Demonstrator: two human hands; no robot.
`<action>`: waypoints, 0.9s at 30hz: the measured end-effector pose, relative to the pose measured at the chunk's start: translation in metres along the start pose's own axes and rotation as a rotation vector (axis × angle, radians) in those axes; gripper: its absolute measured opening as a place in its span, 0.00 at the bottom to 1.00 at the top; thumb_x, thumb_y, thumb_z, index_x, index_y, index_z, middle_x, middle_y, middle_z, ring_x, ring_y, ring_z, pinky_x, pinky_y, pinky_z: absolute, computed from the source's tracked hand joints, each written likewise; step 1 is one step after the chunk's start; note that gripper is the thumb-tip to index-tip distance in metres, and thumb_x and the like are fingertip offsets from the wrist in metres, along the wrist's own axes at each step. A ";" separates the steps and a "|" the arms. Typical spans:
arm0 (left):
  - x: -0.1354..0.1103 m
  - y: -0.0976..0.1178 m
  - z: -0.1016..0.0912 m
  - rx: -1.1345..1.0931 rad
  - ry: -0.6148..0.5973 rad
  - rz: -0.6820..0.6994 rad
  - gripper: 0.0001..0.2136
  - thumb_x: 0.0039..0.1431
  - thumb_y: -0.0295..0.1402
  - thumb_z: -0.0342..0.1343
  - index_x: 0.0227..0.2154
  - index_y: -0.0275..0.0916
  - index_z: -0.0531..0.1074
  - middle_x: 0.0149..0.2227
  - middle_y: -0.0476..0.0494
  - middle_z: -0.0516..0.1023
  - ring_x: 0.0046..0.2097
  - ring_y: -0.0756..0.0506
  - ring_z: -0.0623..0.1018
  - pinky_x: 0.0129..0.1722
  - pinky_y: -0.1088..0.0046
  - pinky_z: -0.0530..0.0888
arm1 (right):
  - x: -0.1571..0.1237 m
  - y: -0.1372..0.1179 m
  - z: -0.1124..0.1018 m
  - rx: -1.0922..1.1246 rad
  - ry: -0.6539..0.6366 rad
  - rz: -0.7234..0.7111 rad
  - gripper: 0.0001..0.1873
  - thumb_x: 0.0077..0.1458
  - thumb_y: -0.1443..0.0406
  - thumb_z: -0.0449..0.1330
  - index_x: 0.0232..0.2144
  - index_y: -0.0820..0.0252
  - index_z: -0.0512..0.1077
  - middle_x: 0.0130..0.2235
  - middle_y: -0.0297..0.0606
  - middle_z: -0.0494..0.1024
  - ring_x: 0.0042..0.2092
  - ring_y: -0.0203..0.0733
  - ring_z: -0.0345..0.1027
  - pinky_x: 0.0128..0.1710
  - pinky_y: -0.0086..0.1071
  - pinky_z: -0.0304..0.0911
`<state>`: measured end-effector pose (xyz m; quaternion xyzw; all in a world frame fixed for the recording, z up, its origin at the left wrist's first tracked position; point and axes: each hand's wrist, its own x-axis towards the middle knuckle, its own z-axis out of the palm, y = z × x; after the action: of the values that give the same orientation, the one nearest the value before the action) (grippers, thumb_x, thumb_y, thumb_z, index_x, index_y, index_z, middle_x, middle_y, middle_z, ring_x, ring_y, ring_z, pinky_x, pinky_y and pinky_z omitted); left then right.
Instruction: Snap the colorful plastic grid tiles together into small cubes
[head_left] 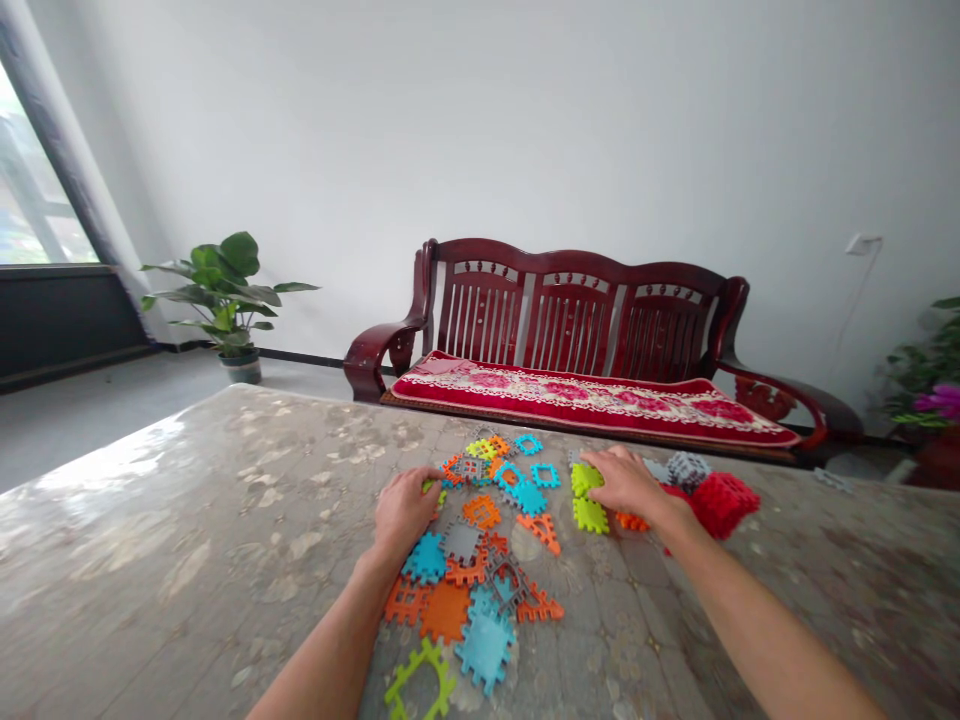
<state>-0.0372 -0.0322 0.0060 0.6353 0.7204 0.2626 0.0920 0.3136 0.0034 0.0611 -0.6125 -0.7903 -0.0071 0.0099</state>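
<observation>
Toward the far edge of the table (187, 520), a loose pile of interlocking plastic tiles (480, 560) lay spread in orange, blue, grey and lime. The person's left hand (405, 505) rested at the pile's left side, its fingers curled shut over a small lime-green piece (430, 487) that poked out past the fingertips. The right hand (626, 482) lay well apart from it, fingers bent over a lime-green tile (583, 478); I could not tell whether they gripped it. Another lime-green tile (590, 515) sat just below. Beside the right wrist stood 2 built cubes, a red cube (724, 503) and a grey cube (688, 467). A wooden bench (570, 310) stood beyond the table.
</observation>
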 end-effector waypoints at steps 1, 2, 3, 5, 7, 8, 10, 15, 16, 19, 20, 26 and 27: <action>0.000 0.000 0.000 -0.002 0.000 -0.001 0.13 0.56 0.35 0.50 0.39 0.48 0.78 0.44 0.49 0.81 0.47 0.44 0.76 0.47 0.71 0.69 | 0.000 0.000 0.000 0.000 0.005 0.001 0.33 0.45 0.64 0.59 0.56 0.54 0.66 0.53 0.44 0.73 0.54 0.54 0.60 0.53 0.45 0.53; 0.000 0.000 0.000 -0.003 -0.001 -0.001 0.12 0.56 0.35 0.50 0.39 0.48 0.78 0.44 0.49 0.81 0.47 0.44 0.76 0.47 0.72 0.69 | -0.001 -0.001 0.000 0.001 0.016 0.001 0.33 0.45 0.65 0.59 0.56 0.54 0.67 0.54 0.44 0.72 0.55 0.54 0.59 0.53 0.45 0.52; 0.000 0.000 0.000 -0.005 -0.002 0.000 0.12 0.57 0.35 0.50 0.39 0.48 0.78 0.44 0.49 0.81 0.47 0.44 0.76 0.47 0.72 0.69 | -0.002 -0.002 -0.001 0.006 0.033 -0.003 0.32 0.45 0.65 0.60 0.56 0.55 0.67 0.54 0.43 0.72 0.55 0.54 0.59 0.54 0.45 0.52; 0.001 -0.001 0.001 -0.005 -0.007 -0.001 0.13 0.57 0.35 0.50 0.40 0.48 0.78 0.44 0.49 0.81 0.48 0.44 0.76 0.47 0.72 0.69 | -0.006 -0.009 0.000 0.037 0.084 -0.027 0.30 0.46 0.66 0.59 0.55 0.55 0.68 0.56 0.42 0.71 0.57 0.53 0.58 0.55 0.45 0.52; 0.001 -0.001 0.001 -0.002 -0.008 -0.003 0.13 0.57 0.35 0.50 0.40 0.48 0.78 0.44 0.49 0.81 0.48 0.44 0.76 0.46 0.72 0.69 | -0.013 -0.022 0.003 0.100 0.136 -0.072 0.27 0.48 0.67 0.57 0.53 0.55 0.69 0.55 0.40 0.72 0.56 0.50 0.59 0.56 0.43 0.52; 0.001 -0.001 0.001 -0.001 -0.007 -0.003 0.13 0.57 0.36 0.50 0.40 0.48 0.78 0.44 0.49 0.81 0.48 0.44 0.76 0.46 0.71 0.69 | -0.018 -0.031 0.005 0.143 0.158 -0.097 0.26 0.50 0.67 0.56 0.53 0.55 0.70 0.54 0.40 0.73 0.56 0.49 0.60 0.56 0.42 0.53; 0.001 -0.001 0.002 -0.001 -0.005 -0.005 0.13 0.57 0.36 0.50 0.40 0.48 0.78 0.45 0.49 0.81 0.48 0.43 0.76 0.47 0.71 0.69 | -0.031 -0.051 0.013 0.245 0.185 -0.130 0.24 0.51 0.67 0.55 0.51 0.54 0.71 0.53 0.39 0.74 0.55 0.47 0.62 0.57 0.41 0.53; 0.000 0.000 0.000 -0.017 -0.007 -0.012 0.14 0.57 0.35 0.50 0.41 0.48 0.77 0.45 0.49 0.81 0.49 0.44 0.76 0.48 0.71 0.69 | -0.071 -0.099 0.033 0.486 0.166 -0.217 0.30 0.51 0.58 0.61 0.57 0.53 0.66 0.59 0.41 0.68 0.59 0.49 0.58 0.60 0.44 0.52; 0.000 0.000 0.000 -0.021 -0.007 -0.013 0.14 0.56 0.35 0.50 0.42 0.48 0.77 0.45 0.49 0.81 0.49 0.44 0.76 0.48 0.72 0.69 | -0.079 -0.107 0.034 0.499 0.151 -0.268 0.34 0.49 0.56 0.62 0.59 0.52 0.64 0.61 0.41 0.65 0.61 0.50 0.55 0.61 0.46 0.51; 0.000 0.000 0.000 -0.036 -0.002 -0.010 0.14 0.57 0.35 0.50 0.41 0.47 0.77 0.45 0.49 0.81 0.48 0.44 0.76 0.48 0.72 0.69 | -0.098 -0.127 0.035 0.489 0.101 -0.422 0.45 0.43 0.47 0.65 0.62 0.48 0.58 0.65 0.40 0.57 0.65 0.55 0.45 0.65 0.52 0.42; 0.000 0.000 0.000 -0.041 -0.001 -0.007 0.14 0.57 0.35 0.49 0.41 0.47 0.77 0.45 0.49 0.81 0.48 0.44 0.76 0.48 0.72 0.69 | -0.103 -0.133 0.035 0.483 0.086 -0.464 0.47 0.43 0.44 0.65 0.63 0.47 0.57 0.66 0.39 0.56 0.66 0.56 0.43 0.65 0.52 0.39; 0.003 -0.003 0.003 -0.072 0.001 -0.019 0.14 0.57 0.36 0.49 0.42 0.46 0.77 0.44 0.48 0.81 0.47 0.44 0.77 0.46 0.72 0.69 | -0.100 -0.150 0.040 0.442 0.036 -0.514 0.44 0.48 0.41 0.59 0.63 0.47 0.56 0.66 0.38 0.55 0.67 0.53 0.41 0.67 0.50 0.34; 0.003 -0.004 0.004 -0.076 -0.002 -0.023 0.14 0.57 0.36 0.49 0.42 0.46 0.77 0.44 0.47 0.81 0.47 0.43 0.77 0.46 0.71 0.69 | -0.096 -0.149 0.041 0.438 0.041 -0.490 0.42 0.49 0.42 0.59 0.63 0.48 0.57 0.66 0.38 0.56 0.67 0.53 0.41 0.67 0.50 0.35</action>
<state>-0.0391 -0.0284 0.0017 0.6234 0.7170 0.2880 0.1197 0.1924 -0.1256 0.0178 -0.3874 -0.8965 0.1486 0.1555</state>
